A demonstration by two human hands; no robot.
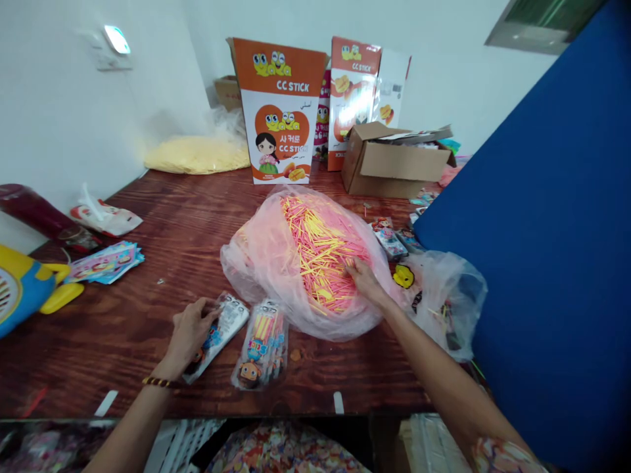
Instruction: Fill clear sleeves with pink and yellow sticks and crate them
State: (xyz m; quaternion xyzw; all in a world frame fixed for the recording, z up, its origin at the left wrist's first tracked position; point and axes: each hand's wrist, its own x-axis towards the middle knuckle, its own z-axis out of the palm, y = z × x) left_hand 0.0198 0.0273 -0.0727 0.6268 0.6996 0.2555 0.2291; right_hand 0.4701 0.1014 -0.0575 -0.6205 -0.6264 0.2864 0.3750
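A clear plastic bag (266, 243) stands open in the middle of the table, full of thin pink and yellow sticks (320, 253). My right hand (365, 281) reaches into it from the right, fingertips closed among the sticks. At the left, my left hand (192, 328) rests over a stack of printed clear packets (229, 322), its fingers closed at the upper edge of the top one. Between that stack and the bag lie several packets filled with sticks (261, 345), overlapping each other.
Behind the bag stand a tall orange-and-white carton (283, 115) and an opened brown box (394, 167). A blue panel (542, 249) borders the right side. Near it sits another clear bag (458, 295). Blue wrappers (106, 261) and a yellow-and-blue object (24, 289) lie at the left.
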